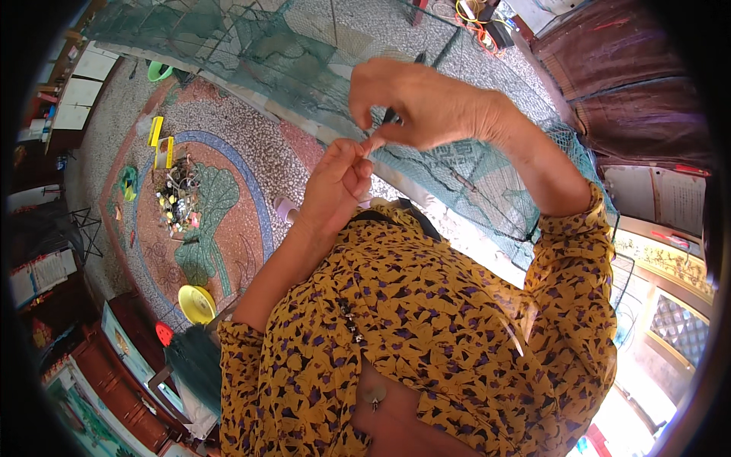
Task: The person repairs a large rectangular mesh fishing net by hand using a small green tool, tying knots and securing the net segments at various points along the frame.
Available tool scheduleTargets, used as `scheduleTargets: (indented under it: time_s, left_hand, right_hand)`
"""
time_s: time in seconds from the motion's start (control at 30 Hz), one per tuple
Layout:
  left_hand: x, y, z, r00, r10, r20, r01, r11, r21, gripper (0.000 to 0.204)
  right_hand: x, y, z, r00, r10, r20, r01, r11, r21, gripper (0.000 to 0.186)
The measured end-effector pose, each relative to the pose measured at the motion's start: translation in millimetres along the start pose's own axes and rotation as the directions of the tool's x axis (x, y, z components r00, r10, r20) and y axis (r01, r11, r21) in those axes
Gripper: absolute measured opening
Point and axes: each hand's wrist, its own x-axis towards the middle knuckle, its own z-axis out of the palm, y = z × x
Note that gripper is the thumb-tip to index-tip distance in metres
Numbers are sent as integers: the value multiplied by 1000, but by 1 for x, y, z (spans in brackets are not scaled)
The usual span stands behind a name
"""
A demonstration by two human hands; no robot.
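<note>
The green net [472,164] at twelve o'clock is soft matt mesh — the floor [251,145] beneath is speckled, polished stone — the yellow bowl [196,303] glossy plastic.

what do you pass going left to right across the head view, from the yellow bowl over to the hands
yellow bowl → pile of small bits on the patterned floor → left hand → right hand, fingertips pinched on something small and dark, over the green netting
</note>
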Motion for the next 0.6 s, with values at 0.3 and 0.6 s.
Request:
scheduleTargets:
  time_s: [0.3, 0.6]
  left_hand:
    - [2, -8, -10, 998, -56, 21, 55, 998, 23, 9]
    - [1, -11, 41, 647, 594, 479, -584, -18, 812, 24]
  right_hand:
    - [-12, -8, 21, 986, -162, -29, 156, 975, -157, 11]
    - [14, -67, 10, 928, -212, -306, 345, 800, 491, 10]
